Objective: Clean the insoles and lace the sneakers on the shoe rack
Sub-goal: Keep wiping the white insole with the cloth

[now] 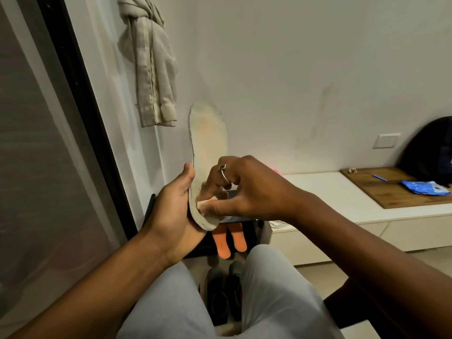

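I see the left hand, its grip clamped round the heel end of the pale insole, which stands upright with its toe at 12 o'clock; the right hand has its grip pinched on a white pad pressed against that heel; at 6 o'clock lie two orange insoles, with dark sneakers lower still.

Right hand: thin silver-coloured ring on one finger, wire-like band with a small squared top. Left hand and both forearms bare up to the frame edge. Legs in light grey trousers, smooth fabric.
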`<act>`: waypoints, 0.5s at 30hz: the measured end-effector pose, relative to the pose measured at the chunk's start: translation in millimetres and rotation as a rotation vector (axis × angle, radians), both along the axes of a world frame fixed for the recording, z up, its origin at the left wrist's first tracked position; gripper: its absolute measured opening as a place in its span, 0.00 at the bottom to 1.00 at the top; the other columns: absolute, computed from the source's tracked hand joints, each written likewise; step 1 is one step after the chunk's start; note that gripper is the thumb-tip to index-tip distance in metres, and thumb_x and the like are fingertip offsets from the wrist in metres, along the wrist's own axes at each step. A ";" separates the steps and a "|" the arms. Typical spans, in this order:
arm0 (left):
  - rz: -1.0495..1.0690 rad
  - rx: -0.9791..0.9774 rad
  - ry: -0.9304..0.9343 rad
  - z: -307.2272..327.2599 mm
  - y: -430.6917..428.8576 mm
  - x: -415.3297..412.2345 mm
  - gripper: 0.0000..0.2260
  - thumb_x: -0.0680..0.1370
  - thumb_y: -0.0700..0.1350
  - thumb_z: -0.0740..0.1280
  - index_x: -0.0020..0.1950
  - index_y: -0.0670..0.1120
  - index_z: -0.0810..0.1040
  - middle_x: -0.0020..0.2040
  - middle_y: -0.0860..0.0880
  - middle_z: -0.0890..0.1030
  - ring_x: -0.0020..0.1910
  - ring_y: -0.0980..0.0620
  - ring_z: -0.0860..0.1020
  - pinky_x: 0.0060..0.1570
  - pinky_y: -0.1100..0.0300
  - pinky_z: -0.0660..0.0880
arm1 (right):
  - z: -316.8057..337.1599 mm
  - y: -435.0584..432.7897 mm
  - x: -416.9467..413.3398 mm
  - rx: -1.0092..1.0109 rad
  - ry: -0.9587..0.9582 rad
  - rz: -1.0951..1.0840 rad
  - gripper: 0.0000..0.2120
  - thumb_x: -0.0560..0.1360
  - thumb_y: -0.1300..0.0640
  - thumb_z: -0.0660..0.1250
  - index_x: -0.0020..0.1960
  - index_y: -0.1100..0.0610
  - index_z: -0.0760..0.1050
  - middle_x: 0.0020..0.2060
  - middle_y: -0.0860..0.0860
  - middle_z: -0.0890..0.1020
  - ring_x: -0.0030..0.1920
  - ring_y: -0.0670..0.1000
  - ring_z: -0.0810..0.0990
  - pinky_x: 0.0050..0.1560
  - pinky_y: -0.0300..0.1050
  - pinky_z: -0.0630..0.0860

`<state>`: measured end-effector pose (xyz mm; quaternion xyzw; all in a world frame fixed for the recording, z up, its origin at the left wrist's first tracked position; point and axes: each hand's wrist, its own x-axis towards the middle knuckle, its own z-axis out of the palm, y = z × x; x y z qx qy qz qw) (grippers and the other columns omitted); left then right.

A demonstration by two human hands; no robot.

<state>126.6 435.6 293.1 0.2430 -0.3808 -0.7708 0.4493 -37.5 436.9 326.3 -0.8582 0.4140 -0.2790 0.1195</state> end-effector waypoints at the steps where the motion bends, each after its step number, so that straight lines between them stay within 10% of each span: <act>1: -0.010 0.000 0.003 -0.1 1.2 -1.7 0.26 0.85 0.58 0.48 0.69 0.47 0.78 0.63 0.42 0.82 0.56 0.47 0.83 0.47 0.53 0.82 | -0.7 -3.0 -2.4 -0.067 0.037 -0.056 0.09 0.73 0.48 0.76 0.49 0.53 0.86 0.43 0.49 0.83 0.41 0.48 0.81 0.40 0.52 0.79; 8: -0.026 -0.011 0.023 -2.0 0.6 -2.2 0.30 0.85 0.59 0.47 0.59 0.44 0.85 0.56 0.41 0.85 0.50 0.47 0.85 0.42 0.53 0.83 | -9.0 -8.2 -0.4 -0.185 -0.058 -0.046 0.10 0.75 0.49 0.74 0.52 0.54 0.86 0.44 0.49 0.85 0.44 0.48 0.81 0.41 0.51 0.78; 15: -0.011 0.014 0.017 -1.6 -0.1 -1.3 0.26 0.85 0.59 0.49 0.70 0.47 0.77 0.64 0.40 0.81 0.58 0.43 0.83 0.49 0.50 0.83 | -5.3 -7.2 -4.6 -0.102 0.050 0.036 0.11 0.74 0.47 0.75 0.50 0.54 0.85 0.44 0.50 0.83 0.43 0.50 0.81 0.40 0.53 0.79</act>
